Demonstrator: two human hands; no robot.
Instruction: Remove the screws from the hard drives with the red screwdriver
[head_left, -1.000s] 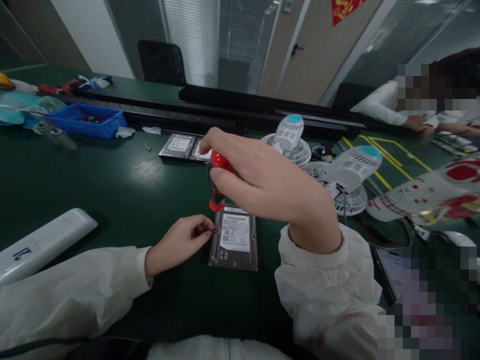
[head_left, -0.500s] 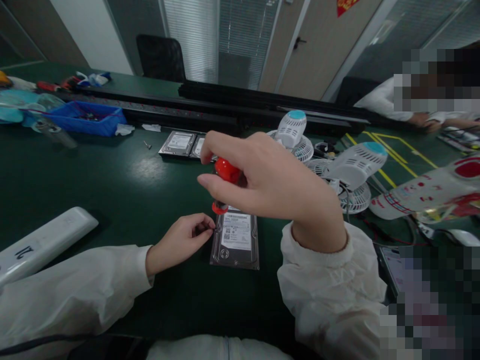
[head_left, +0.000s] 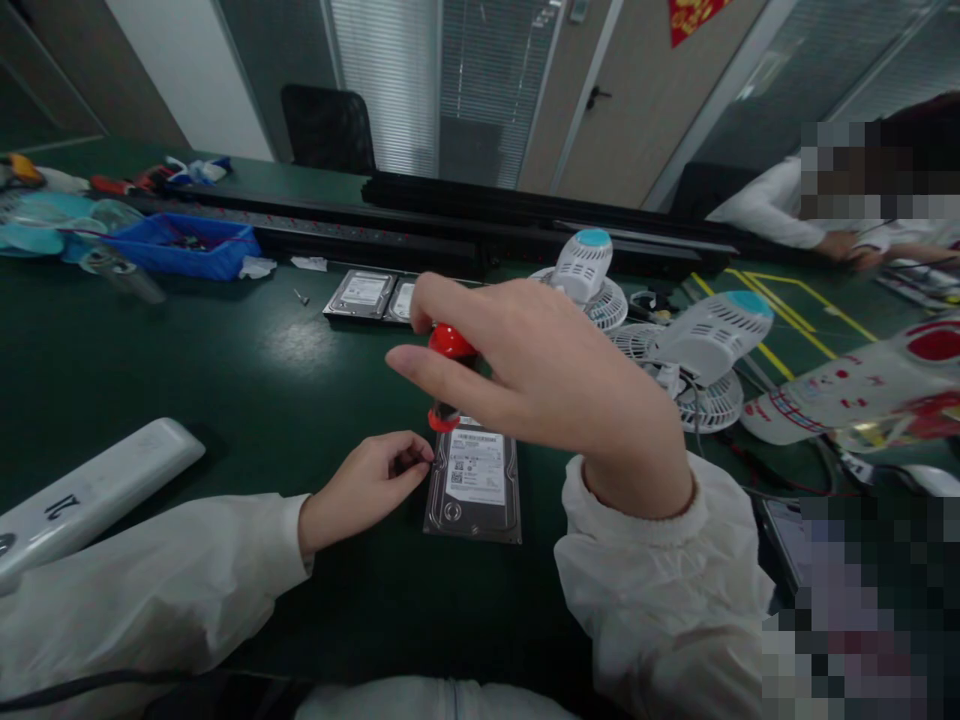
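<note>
A hard drive [head_left: 477, 510] with a white label lies flat on the green table in front of me. My right hand [head_left: 525, 365] is above its far end, closed round a screwdriver [head_left: 450, 341] with a red and black handle. The handle stands roughly upright; its tip is hidden. My left hand [head_left: 371, 478] rests at the drive's left edge, thumb and fingers curled together against it. Behind my right hand two more hard drives [head_left: 362, 292] sit side by side, one partly covered by the hand.
White fans [head_left: 585, 265] lie to the right, near a white bottle-shaped object [head_left: 840, 385]. A blue tray [head_left: 187, 248] with small parts stands at the back left. A long white case [head_left: 105, 490] lies at left. Black rails [head_left: 525, 225] cross the back; a co-worker's arms [head_left: 787, 220] are far right.
The whole view has shifted slightly downward. The thumb and fingers of my right hand have turned a little on the screwdriver handle. My left hand stays at the drive's edge.
</note>
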